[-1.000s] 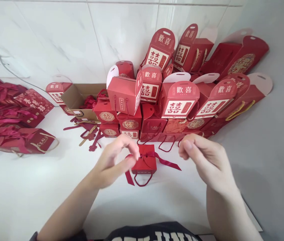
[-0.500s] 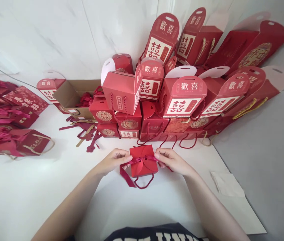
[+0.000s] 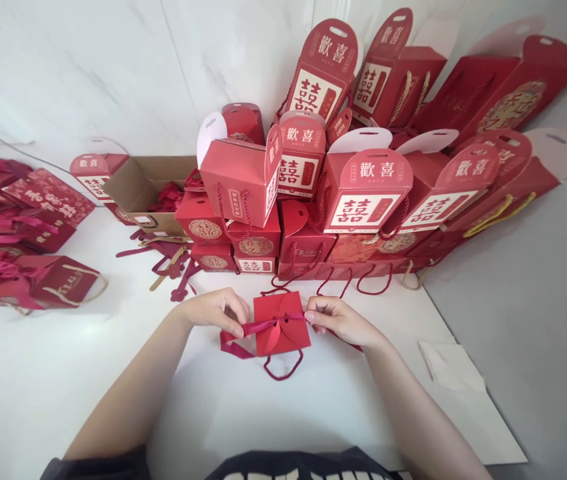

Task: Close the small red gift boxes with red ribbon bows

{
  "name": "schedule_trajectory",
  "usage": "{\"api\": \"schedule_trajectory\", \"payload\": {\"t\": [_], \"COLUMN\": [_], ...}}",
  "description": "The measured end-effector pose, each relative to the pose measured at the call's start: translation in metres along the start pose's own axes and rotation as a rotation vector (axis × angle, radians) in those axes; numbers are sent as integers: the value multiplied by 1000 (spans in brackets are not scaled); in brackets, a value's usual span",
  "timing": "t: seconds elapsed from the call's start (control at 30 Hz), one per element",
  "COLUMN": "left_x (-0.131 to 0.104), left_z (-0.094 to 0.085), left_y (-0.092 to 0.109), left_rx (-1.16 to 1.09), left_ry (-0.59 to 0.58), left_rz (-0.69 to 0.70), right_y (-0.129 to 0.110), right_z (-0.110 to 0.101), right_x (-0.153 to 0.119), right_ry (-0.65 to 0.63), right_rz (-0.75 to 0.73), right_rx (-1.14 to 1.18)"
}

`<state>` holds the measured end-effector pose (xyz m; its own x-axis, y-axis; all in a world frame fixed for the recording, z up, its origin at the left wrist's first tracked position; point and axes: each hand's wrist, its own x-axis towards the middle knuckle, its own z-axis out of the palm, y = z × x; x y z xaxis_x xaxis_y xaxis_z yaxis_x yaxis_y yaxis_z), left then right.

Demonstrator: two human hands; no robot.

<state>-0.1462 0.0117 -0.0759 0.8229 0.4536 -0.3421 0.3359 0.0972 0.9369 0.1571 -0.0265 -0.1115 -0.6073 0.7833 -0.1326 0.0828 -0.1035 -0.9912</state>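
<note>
A small red box (image 3: 273, 341) with curved top flaps sits on the white table (image 3: 273, 427) between my hands. Across its top runs a dark pink ribbon (image 3: 263, 325), threaded through holes in the flaps. My left hand (image 3: 223, 312) pinches the ribbon just off the box's left side, and a loose end hangs below the fingers. My right hand (image 3: 331, 317) has the ribbon between thumb and fingers at the right edge, its tail trailing to the lower right. A red cord handle (image 3: 283, 378) loops out at the box's front.
Stacked red gift boxes (image 3: 366, 190) stand behind, against the wall. An open cardboard box (image 3: 131, 190) holds red items, with loose ribbons (image 3: 168, 263) before it. Ribboned boxes (image 3: 38, 277) lie at the left. White paper (image 3: 453, 365) rests at the right.
My left hand has moved left, away from the box, drawing the ribbon with it. The box has shifted slightly left, and my right hand still pinches the ribbon at its right edge.
</note>
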Motion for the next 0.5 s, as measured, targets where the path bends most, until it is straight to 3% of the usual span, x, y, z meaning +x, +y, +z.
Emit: {"api": "schedule_trajectory", "payload": {"t": [0.13,0.23,0.37,0.5], "left_x": [3,4,7,14], "left_z": [6,11,13,17], "left_y": [26,36,39,39], "left_rx": [4,-9,-35,-253], "left_ry": [181,248,276,179], "left_rz": [43,40,99,146], "right_y": [-2,-2,-3,-3], "right_z": [-2,-3,-1,0], "right_x": [-1,-1,-1,-1], "right_ry": [59,85,91,89], "right_rz": [-3,-5,-4,-11], "right_rx": [-25,-47,-55,-32]}}
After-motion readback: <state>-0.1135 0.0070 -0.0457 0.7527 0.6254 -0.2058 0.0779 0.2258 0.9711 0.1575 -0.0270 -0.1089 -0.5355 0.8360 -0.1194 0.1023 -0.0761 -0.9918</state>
